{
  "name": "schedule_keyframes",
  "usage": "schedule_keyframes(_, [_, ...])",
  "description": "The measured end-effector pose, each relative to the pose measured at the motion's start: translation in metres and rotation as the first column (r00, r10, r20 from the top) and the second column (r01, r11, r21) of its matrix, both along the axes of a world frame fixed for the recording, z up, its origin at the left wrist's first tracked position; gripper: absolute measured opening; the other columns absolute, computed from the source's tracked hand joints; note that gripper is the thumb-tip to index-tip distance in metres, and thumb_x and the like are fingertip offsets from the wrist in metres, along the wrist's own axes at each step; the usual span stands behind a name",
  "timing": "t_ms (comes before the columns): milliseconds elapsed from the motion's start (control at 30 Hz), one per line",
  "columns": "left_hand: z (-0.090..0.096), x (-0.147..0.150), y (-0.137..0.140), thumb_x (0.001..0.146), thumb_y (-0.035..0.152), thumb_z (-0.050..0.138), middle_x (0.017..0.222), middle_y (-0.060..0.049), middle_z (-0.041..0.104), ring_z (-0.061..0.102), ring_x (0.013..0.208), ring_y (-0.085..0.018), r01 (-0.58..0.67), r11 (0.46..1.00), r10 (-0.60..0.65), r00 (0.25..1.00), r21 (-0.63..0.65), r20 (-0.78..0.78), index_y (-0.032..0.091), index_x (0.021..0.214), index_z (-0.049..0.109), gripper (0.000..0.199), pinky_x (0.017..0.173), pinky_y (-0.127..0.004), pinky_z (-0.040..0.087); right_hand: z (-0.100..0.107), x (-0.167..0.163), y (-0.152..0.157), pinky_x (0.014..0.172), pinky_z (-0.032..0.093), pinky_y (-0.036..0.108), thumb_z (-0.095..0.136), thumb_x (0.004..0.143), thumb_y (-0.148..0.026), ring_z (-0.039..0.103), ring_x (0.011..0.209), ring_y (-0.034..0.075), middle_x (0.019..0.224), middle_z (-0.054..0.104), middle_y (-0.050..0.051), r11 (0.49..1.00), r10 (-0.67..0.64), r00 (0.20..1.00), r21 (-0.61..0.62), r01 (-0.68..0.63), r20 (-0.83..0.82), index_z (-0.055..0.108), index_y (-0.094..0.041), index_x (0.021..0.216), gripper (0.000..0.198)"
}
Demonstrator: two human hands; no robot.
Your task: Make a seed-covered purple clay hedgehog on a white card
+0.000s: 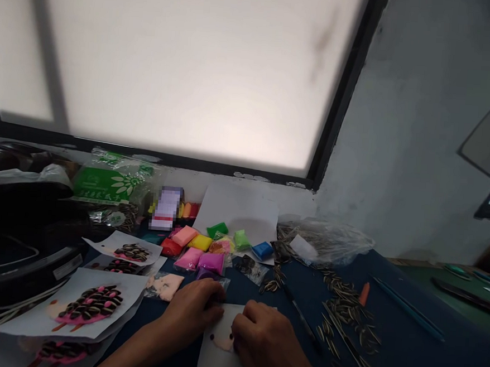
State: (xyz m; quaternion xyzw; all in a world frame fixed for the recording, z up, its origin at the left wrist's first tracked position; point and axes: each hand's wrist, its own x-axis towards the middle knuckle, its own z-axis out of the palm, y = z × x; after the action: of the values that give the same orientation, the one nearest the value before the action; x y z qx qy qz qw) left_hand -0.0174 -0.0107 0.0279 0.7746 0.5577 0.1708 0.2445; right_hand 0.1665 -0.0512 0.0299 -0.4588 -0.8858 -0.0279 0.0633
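A white sheet of paper (211, 365) lies in front of me at the bottom of the view. On it is a flat peach-coloured clay shape (222, 343) with small dark dots. My right hand (265, 338) is closed, its bent fingertips pressed together at the right edge of the clay, beside a dark dot; what they pinch is hidden. My left hand (196, 306) rests at the upper left edge of the sheet with curled fingers, the thumb on the paper; anything inside it is hidden. Left of it lies an opened pack of peach clay (168, 286).
Colourful clay packs (200, 253) lie behind my hands. Finished hedgehog pictures (89, 304) with striped seeds are stacked at left. Loose sunflower seeds (349, 308), a black pen (300, 316) and a blue stick (408, 308) lie at right. A green seed bag (106, 179) stands at back left.
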Motion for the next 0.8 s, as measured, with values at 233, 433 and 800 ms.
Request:
schedule_keyframes(233, [-0.002,-0.001,0.001,0.078,0.013,0.061,0.097,-0.006,0.073,0.066,0.092,-0.025,0.006,1.000,-0.006,1.000,0.003,0.008,0.019,0.098,0.071,0.023,0.071,-0.028,0.044,-0.008,0.002,0.003,0.060,0.028,0.028,0.058,0.070,-0.005,0.056,0.076,0.019,0.087,0.061,0.003,0.999,0.023,0.998,0.034,-0.022,-0.055,0.062,-0.022,0.083,0.022])
schedule_keyframes(433, [-0.004,-0.002,0.002,0.077,0.014,0.061,0.098,-0.006,0.073,0.066,0.092,-0.026,0.007,1.000,-0.007,1.000,0.004,0.021,0.018,0.099,0.072,0.025,0.072,-0.030,0.045,-0.001,0.003,0.000,0.065,0.037,0.030,0.061,0.074,-0.011,0.060,0.081,0.022,0.091,0.063,0.007,0.998,0.042,0.992,-0.050,-0.048,-0.115,0.065,-0.019,0.087,0.016])
schedule_keyframes(800, [-0.005,-0.003,0.001,0.078,0.014,0.060,0.100,-0.006,0.073,0.067,0.093,-0.026,0.013,1.000,-0.013,1.000,0.013,0.015,0.019,0.098,0.071,0.024,0.074,-0.031,0.045,0.008,0.005,-0.002,0.068,0.043,0.029,0.060,0.083,-0.013,0.065,0.082,0.021,0.091,0.066,0.007,0.981,-0.053,0.978,-0.192,0.014,-0.199,0.069,-0.017,0.087,0.010])
